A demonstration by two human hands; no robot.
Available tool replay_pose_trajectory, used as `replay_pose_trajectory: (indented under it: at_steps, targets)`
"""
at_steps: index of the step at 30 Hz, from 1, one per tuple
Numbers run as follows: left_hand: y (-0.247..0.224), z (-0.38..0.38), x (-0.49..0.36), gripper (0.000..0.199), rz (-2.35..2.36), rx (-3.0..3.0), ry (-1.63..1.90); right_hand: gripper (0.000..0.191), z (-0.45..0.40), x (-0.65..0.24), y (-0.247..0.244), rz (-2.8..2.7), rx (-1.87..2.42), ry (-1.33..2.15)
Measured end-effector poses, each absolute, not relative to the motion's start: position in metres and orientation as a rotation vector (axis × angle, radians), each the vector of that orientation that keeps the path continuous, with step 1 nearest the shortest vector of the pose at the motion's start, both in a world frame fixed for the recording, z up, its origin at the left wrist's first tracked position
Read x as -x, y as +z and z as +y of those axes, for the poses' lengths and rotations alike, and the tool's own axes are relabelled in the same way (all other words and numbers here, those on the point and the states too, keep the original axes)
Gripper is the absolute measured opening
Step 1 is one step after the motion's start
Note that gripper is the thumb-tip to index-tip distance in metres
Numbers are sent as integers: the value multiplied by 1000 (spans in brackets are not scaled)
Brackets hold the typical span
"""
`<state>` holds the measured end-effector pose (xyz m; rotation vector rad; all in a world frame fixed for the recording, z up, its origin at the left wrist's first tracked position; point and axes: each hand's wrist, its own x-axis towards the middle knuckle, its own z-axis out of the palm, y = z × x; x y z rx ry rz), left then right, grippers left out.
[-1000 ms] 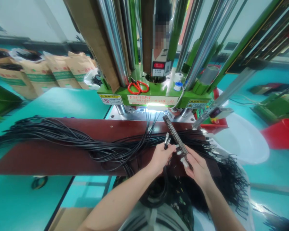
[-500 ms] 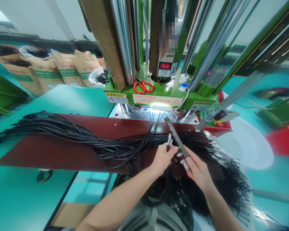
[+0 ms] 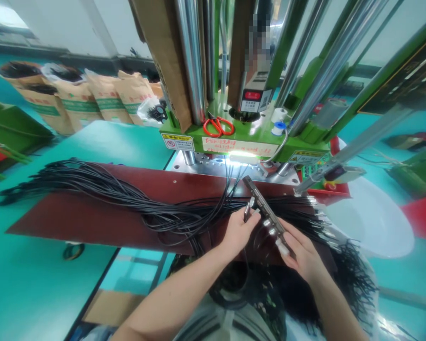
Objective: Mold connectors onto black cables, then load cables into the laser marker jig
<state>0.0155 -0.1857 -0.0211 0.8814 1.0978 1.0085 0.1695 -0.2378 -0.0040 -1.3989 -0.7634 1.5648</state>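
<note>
My right hand is closed on the lower end of a long metal bar, which slants up and to the left. Several pale connectors stick out along the bar's left side. My left hand pinches a black cable end with a small metal connector, close beside the bar's middle. Beneath and behind both hands, a thick bundle of black cables lies across the brown board. Some cables rise from the bundle toward the machine's lit opening.
A green press stands ahead, with red-handled scissors and a blue-and-white spool on its ledge. A white basin is at the right. Paper sacks stand at the back left.
The view has shifted slightly, moving the scene to the right. The bar has turned a little, and my right hand has moved away from my left, showing more of the connectors.
</note>
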Motion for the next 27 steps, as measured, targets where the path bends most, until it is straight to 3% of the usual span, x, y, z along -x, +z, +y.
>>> replay_pose_trajectory:
  at_steps: [16,23,27]
  targets:
    - [-19,-186,-10,25,1193,-1085,993,59,-242,-165,-3,-987,1538,1448]
    - [-20,-182,0,41,1120,-892,1124,51,-239,-167,3,-665,1523,1454]
    - [-21,-183,7,43,1068,-993,932,55,-238,-174,0,-702,1489,1512]
